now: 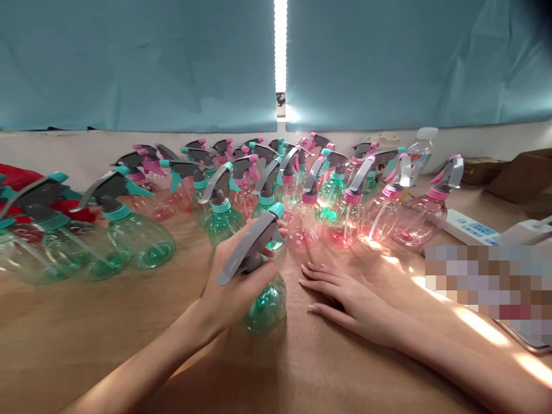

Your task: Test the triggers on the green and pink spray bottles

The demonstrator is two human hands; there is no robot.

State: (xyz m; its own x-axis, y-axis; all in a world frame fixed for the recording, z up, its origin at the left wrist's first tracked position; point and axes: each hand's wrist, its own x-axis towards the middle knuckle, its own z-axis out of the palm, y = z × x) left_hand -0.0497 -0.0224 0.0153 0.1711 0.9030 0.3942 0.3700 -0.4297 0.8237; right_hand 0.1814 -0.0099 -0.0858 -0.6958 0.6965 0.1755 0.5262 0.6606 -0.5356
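My left hand (235, 284) is wrapped round the neck of a green spray bottle (267, 302) with a grey trigger head and teal nozzle; the bottle stands on the brown table (129, 345) just in front of me. My right hand (345, 296) lies flat on the table to the right of that bottle, fingers stretched out and pointing left, holding nothing. Its fingertips are close to the bottle but apart from it.
Several green spray bottles (138, 236) and pink spray bottles (345, 221) crowd the table's far half. A white power strip (468, 227) and cardboard boxes (524, 175) sit at the right, red cloth (21, 175) at the far left. Teal curtains (138, 63) hang behind.
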